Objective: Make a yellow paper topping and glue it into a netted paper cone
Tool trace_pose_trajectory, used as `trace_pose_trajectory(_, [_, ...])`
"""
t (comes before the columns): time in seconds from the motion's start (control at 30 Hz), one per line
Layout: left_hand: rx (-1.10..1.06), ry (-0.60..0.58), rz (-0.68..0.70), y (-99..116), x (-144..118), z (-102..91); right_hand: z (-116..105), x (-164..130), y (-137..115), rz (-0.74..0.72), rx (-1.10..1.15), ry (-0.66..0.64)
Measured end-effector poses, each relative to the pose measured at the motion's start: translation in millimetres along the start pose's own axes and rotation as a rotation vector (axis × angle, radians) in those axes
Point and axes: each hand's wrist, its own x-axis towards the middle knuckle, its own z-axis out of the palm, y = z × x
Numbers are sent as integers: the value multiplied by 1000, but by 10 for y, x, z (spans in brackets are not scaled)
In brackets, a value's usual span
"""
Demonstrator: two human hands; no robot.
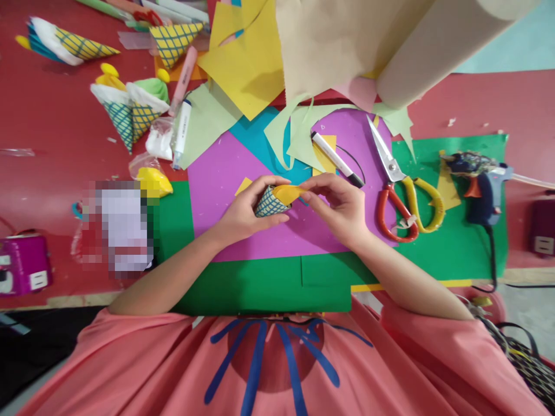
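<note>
Left hand (245,214) and right hand (342,208) both pinching a crosshatched paper cone (273,200) over purple sheet (217,173), scissors (401,190) right.

red table (52,150), grey floor (529,312), even light

Scissors (401,193) right of the hands, glue gun (479,190) farther right.

The paper cone (271,202) is yellow with a dark blue grid. Under it lies a purple sheet (225,173) on a green sheet (451,242), over a red bench (52,127). Right of the cone, the scissors (401,193) have 1 red and 1 yellow handle; beyond them lies a blue glue gun (483,190).
</note>
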Motion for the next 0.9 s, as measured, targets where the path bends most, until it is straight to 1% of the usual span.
trace_pose_trajectory(0.1, [107,-3,47,-53,-32,7,-8,8,-8,-1,-20,-29])
trace_pose_trajectory(0.23, [112,-43,131,-141,-66,14,-23,24,-28,-55,-62,-69])
trace_pose_trajectory(0.37, [158,-52,123,-110,-60,9,-49,41,-38,-139,-122,-106])
trace_pose_trajectory(0.43, [108,-48,111,-74,-51,12,-64,46,-37,-158,-139,-137])
trace_pose_trajectory(0.5, [1,-58,95,-49,-44,21,-76,52,-35,-152,-116,-164])
trace_pose_trajectory(0.6, [-182,-107,32,-39,-40,32,-86,61,-41,-108,-42,-194])
trace_pose_trajectory(0.67, [-263,-133,-9,-43,-42,30,-89,67,-50,-77,3,-208])
trace_pose_trajectory(0.8, [-310,-146,-70,-47,-50,10,-92,69,-60,-19,70,-238])
trace_pose_trajectory(0.9, [-308,-143,-106,-40,-52,5,-92,63,-60,21,73,-265])
